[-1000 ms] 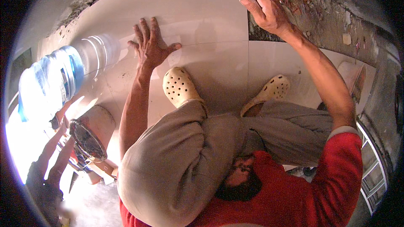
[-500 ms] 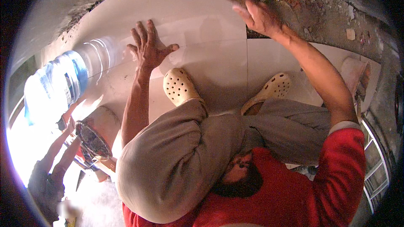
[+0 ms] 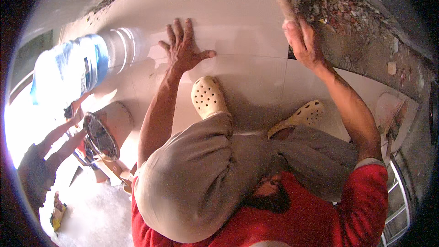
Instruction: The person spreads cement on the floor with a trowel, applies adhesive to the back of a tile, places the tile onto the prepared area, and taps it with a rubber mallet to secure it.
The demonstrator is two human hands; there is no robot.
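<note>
My left hand point(image 3: 184, 52) lies on a large pale floor tile point(image 3: 228, 9), its fingers spread and thumb pointing right. Farther right, my right hand point(image 3: 304, 45) is wrapped round the wooden handle of a mallet point(image 3: 282, 1), raised above the tile's right edge. The handle points up and slightly left; its upper end is blurred and the mallet's head is beyond the top edge of the view. My feet, in cream clogs point(image 3: 208, 96), rest on the tiles between my hands.
A big clear-blue water bottle point(image 3: 87, 64) lies at left. Below it are a mortar-crusted bucket point(image 3: 101, 137) and another person's arms point(image 3: 61, 139). Rough rubble ground point(image 3: 347, 16) borders the tile at far right. A dusty pinkish container point(image 3: 388, 107) and a ladder point(image 3: 402, 201) stand right.
My right hand and the mallet have swung: the handle, which slanted left with the grey head in view, now points upward. The whole view has shifted slightly; my left hand stays flat on the tile.
</note>
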